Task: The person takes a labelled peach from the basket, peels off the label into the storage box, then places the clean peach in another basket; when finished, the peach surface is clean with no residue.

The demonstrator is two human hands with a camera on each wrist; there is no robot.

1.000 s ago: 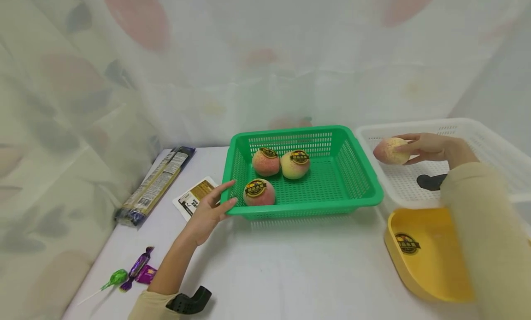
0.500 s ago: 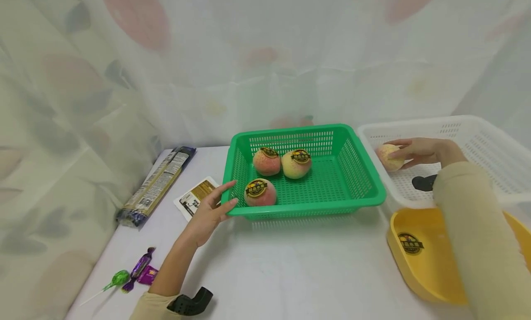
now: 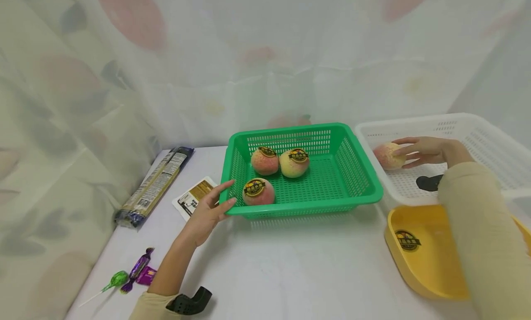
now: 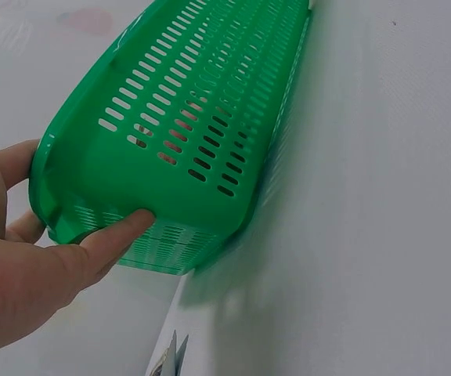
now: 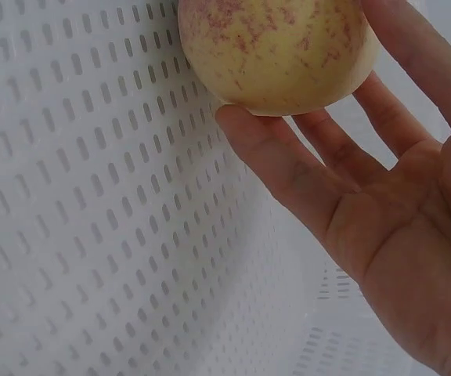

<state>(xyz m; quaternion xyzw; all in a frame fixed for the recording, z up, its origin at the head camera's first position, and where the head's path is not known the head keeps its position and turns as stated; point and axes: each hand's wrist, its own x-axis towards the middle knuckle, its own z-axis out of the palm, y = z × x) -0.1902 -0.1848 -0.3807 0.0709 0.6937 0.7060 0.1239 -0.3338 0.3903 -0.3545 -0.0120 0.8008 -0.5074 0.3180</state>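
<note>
A pale cloth (image 3: 311,38), printed with faded pink shapes, hung behind the white worktop (image 3: 290,260); creased, leaf-patterned fabric (image 3: 50,140) rose along its left side, in soft, even light.

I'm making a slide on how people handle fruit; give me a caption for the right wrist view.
Right hand holding a yellow-and-pink peach beside the inner wall of a slotted white basket.

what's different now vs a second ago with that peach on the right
The right hand has lowered the peach slightly into the white basket, near its left wall; its fingers are still round it, so no release shows. Unchanged: the left hand on the rim of the green basket, and the three peaches inside that.
</note>
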